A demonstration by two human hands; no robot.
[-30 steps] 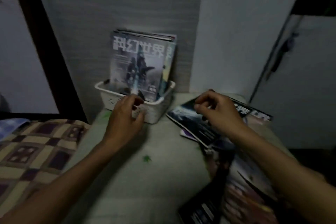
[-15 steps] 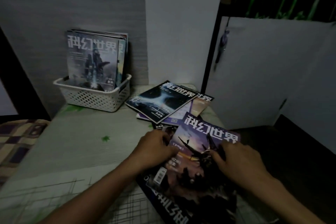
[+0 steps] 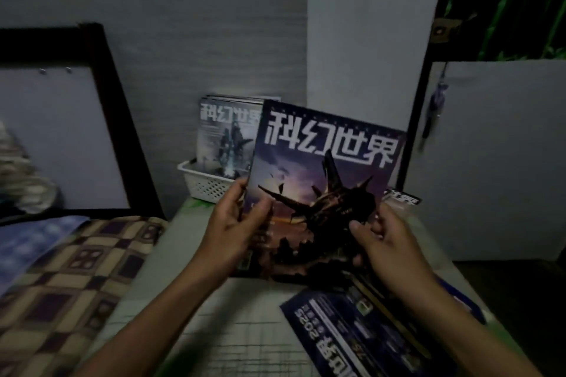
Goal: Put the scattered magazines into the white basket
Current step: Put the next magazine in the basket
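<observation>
Both hands hold up a purple-and-dark magazine above the table. My left hand grips its lower left edge, thumb on the cover. My right hand grips its lower right edge. Behind it at the wall stands the white basket with several magazines upright in it. Another dark blue magazine lies flat on the table in front of my right arm. One more magazine peeks out behind the held one at the right.
The pale table runs from the basket toward me. A checkered cushion lies at the left. A dark-framed board leans at the back left, and a white panel stands at the right.
The purple magazine has been lifted off the pile and raised upright between both hands. The view has swung left toward the basket.
</observation>
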